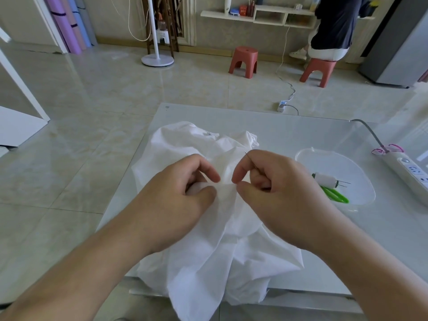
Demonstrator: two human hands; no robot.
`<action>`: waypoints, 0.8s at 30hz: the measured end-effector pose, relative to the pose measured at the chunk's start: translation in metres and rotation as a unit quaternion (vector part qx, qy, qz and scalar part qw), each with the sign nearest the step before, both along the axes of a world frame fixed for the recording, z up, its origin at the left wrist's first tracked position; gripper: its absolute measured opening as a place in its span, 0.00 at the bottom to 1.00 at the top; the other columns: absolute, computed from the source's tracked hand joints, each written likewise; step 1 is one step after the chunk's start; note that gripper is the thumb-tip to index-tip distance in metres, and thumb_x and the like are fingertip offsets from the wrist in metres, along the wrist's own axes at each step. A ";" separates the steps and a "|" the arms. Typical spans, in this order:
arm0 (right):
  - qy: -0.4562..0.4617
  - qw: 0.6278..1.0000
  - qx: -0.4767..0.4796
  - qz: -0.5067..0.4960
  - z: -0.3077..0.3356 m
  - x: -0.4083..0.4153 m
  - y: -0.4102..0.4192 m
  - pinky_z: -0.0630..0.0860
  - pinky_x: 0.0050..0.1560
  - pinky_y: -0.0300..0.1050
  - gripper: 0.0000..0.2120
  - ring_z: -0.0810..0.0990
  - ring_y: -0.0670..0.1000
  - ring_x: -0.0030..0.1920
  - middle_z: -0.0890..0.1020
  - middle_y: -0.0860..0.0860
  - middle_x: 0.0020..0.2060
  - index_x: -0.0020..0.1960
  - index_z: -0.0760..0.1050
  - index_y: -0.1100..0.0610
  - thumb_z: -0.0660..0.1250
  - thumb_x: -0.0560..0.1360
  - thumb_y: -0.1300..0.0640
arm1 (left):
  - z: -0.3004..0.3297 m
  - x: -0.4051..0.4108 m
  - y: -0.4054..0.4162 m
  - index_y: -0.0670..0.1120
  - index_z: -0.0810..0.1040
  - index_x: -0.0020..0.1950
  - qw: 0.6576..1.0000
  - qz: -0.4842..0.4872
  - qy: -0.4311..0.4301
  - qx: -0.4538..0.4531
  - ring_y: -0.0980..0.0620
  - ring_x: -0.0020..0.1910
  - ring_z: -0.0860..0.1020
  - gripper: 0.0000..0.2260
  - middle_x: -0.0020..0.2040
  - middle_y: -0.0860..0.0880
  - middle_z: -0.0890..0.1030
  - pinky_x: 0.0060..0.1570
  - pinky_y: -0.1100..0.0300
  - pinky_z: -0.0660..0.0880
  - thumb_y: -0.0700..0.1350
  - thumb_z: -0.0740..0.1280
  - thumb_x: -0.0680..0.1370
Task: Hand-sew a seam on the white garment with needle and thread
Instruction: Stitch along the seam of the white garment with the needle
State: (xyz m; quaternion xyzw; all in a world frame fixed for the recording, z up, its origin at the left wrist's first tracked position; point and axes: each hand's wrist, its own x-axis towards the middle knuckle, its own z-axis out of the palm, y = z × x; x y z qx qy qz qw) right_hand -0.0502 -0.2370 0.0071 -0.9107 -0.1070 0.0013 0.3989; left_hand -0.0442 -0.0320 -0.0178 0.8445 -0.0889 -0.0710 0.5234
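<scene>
White garment (215, 239) — both hands pinch one fold; right hand (273, 193) also holds needle (250, 161). Mid-stitch, likely; next: pierce beside left hand (185, 195).

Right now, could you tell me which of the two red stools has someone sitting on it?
The right red stool, by the grey cabinet; the left red stool stands unoccupied.

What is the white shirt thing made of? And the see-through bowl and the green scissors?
The white garment looks like thin woven cloth, matte, since it creases and drapes softly. The bowl seems to be clear plastic: glossy rim, and the table shows through. The scissors look like shiny green plastic, at least on the handles; their blades are too small to tell.
</scene>
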 end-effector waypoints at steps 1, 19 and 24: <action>-0.008 1.000 -0.016 0.000 0.001 0.001 -0.001 0.69 0.32 0.34 0.11 0.68 0.45 0.29 0.69 0.42 0.26 0.42 0.77 0.46 0.70 0.78 0.60 | 0.001 0.000 0.000 0.59 0.80 0.51 1.000 0.001 -0.006 -0.004 0.58 0.33 0.73 0.07 0.35 0.55 0.76 0.36 0.65 0.71 0.46 0.69 0.81; -0.021 0.993 -0.036 -0.110 -0.004 0.012 -0.015 0.67 0.31 0.42 0.12 0.66 0.47 0.25 0.66 0.44 0.21 0.36 0.78 0.49 0.73 0.77 0.53 | 0.009 -0.005 -0.001 0.56 0.87 0.45 0.998 -0.016 -0.050 -0.032 0.53 0.41 0.82 0.06 0.40 0.54 0.85 0.46 0.56 0.80 0.54 0.73 0.80; 0.002 0.989 -0.055 -0.138 -0.009 0.017 -0.020 0.68 0.31 0.42 0.05 0.70 0.44 0.26 0.71 0.39 0.24 0.43 0.78 0.46 0.71 0.78 0.53 | 0.008 -0.006 -0.002 0.54 0.86 0.41 0.999 -0.005 -0.044 -0.020 0.61 0.32 0.75 0.08 0.31 0.60 0.78 0.36 0.72 0.69 0.49 0.73 0.80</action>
